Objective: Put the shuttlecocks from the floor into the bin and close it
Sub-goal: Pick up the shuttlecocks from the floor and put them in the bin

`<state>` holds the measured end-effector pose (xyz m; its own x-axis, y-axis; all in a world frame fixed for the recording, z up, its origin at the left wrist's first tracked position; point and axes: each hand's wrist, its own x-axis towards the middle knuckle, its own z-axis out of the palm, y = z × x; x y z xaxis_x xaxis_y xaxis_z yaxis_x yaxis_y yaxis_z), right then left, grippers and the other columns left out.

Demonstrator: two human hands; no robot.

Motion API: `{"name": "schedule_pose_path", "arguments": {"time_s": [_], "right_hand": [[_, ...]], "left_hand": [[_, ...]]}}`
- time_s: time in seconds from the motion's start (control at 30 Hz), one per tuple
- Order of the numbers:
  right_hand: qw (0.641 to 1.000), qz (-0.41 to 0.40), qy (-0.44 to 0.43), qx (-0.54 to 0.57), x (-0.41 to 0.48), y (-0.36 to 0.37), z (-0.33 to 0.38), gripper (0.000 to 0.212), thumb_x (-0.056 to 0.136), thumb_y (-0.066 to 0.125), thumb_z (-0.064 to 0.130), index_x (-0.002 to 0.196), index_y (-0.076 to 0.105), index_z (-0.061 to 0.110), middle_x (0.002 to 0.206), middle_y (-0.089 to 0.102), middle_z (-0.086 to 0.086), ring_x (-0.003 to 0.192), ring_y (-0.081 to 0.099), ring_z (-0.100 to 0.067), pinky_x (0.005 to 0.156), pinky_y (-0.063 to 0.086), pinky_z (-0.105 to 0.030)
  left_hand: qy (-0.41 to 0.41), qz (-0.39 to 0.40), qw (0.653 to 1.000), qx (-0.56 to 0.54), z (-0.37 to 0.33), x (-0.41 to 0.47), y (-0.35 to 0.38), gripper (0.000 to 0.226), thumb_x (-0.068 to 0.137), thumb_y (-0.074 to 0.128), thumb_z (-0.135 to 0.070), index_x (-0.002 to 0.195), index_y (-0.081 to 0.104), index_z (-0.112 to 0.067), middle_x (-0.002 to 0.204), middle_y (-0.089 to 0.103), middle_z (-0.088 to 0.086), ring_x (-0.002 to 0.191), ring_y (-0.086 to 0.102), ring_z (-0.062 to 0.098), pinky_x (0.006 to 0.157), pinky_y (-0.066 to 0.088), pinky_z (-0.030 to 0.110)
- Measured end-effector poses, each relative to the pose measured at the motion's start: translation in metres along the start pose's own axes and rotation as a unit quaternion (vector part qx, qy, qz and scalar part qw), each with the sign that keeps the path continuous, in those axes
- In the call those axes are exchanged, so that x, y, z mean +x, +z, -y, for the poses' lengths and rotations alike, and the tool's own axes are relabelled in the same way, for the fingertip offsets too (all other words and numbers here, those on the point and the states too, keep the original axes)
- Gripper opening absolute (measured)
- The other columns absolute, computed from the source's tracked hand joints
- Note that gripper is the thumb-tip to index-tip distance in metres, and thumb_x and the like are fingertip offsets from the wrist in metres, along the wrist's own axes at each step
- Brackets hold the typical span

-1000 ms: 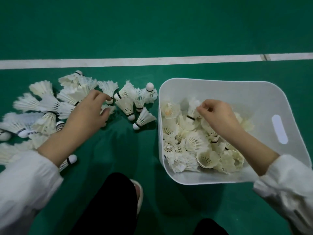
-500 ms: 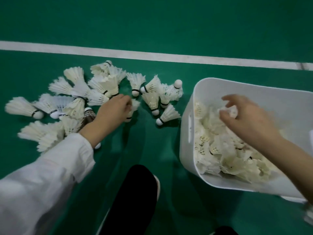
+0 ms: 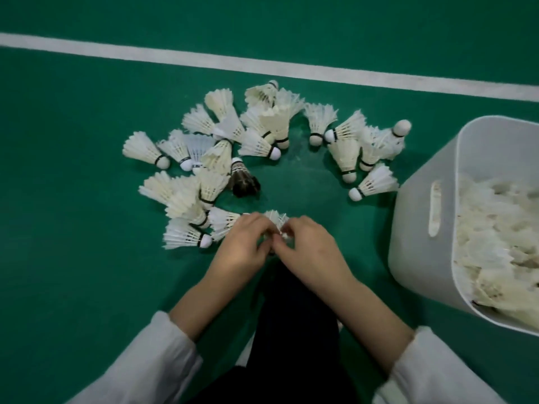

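Left hand: the left hand (image 3: 242, 246) has its fingers curled and pinches a white feather shuttlecock (image 3: 275, 221) on one side
Right hand: the right hand (image 3: 309, 252) has its fingers curled too and pinches the same shuttlecock on the other side; the two hands meet at it
Held shuttlecock: it is to the left of the bin and well apart from it, with its feathers poking out past the fingertips
Bin: a white plastic bin with round corners (image 3: 417, 243) stands with its top open, and it has a long handle hole (image 3: 436, 208) in its side wall
In the bin: a heap of white shuttlecocks (image 3: 495, 228) lies inside it
On the floor: many loose white shuttlecocks (image 3: 262, 123) lie in a curved bunch to the left of the bin; the closest one lies just beside the bin wall, and I cannot tell if it touches
Dark one: one brown feather shuttlecock (image 3: 243, 182) lies among the white ones, farther left of the bin
Floor: a green floor (image 3: 87, 243) with a white painted line (image 3: 204, 58) that runs behind the bin
Person: white sleeves (image 3: 145, 368) on both arms and a black trouser leg (image 3: 294, 316), all to the left of the bin
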<state>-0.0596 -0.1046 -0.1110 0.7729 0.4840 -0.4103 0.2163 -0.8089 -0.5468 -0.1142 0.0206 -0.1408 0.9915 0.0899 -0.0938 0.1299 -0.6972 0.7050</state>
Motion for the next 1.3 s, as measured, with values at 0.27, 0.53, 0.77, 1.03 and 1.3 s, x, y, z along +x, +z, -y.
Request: {"name": "schedule_pose_path", "arguments": {"time_s": [0.27,0.53,0.77,1.03,1.3], "right_hand": [[0.997,-0.002,-0.053,0.059,0.013,-0.002,-0.007,0.027,0.084,0.064,0.029,0.097,0.067,0.005,0.097,0.059,-0.009,0.091,0.057,-0.022,0.082,0.042,-0.031],[0.998,-0.039,-0.037,-0.034,0.03,-0.004,-0.035,0.017,0.085,0.053,0.0,0.091,0.066,-0.007,0.101,0.055,-0.019,0.093,0.053,-0.036,0.08,0.043,-0.039],[0.997,-0.052,-0.009,-0.05,0.036,-0.008,-0.041,0.015,0.084,0.053,0.001,0.085,0.066,-0.006,0.096,0.058,-0.018,0.09,0.055,-0.036,0.075,0.041,-0.039],[0.997,-0.049,-0.014,-0.054,0.036,-0.007,-0.042,0.016,0.084,0.054,0.002,0.085,0.068,-0.004,0.098,0.059,-0.017,0.09,0.056,-0.035,0.076,0.043,-0.038],[0.997,-0.046,-0.018,-0.057,0.037,-0.009,-0.041,0.017,0.086,0.053,0.004,0.087,0.067,-0.004,0.098,0.057,-0.016,0.09,0.055,-0.034,0.076,0.042,-0.037]], "left_hand": [[-0.057,-0.061,0.996,-0.009,0.006,-0.001,-0.028,0.016,0.085,0.06,-0.013,0.1,0.062,-0.008,0.098,0.057,0.002,0.091,0.057,0.019,0.083,0.047,0.031],[-0.29,-0.098,0.937,0.167,0.058,0.006,-0.07,0.04,0.086,0.058,-0.029,0.118,0.053,-0.006,0.117,0.055,0.014,0.105,0.053,0.032,0.088,0.043,0.039],[-0.267,-0.134,0.947,0.116,0.064,0.005,-0.063,0.016,0.086,0.053,-0.016,0.079,0.057,-0.003,0.074,0.059,0.016,0.07,0.053,0.032,0.058,0.037,0.032],[-0.245,-0.208,0.946,0.042,0.024,0.002,-0.099,0.029,0.092,0.046,-0.041,0.081,0.056,-0.017,0.067,0.058,0.0,0.063,0.051,0.019,0.059,0.039,0.031],[-0.421,0.032,0.903,-0.076,0.038,-0.018,-0.032,0.064,0.085,0.06,-0.039,0.138,0.029,-0.021,0.116,0.056,0.006,0.108,0.055,0.028,0.09,0.044,0.036]]}}
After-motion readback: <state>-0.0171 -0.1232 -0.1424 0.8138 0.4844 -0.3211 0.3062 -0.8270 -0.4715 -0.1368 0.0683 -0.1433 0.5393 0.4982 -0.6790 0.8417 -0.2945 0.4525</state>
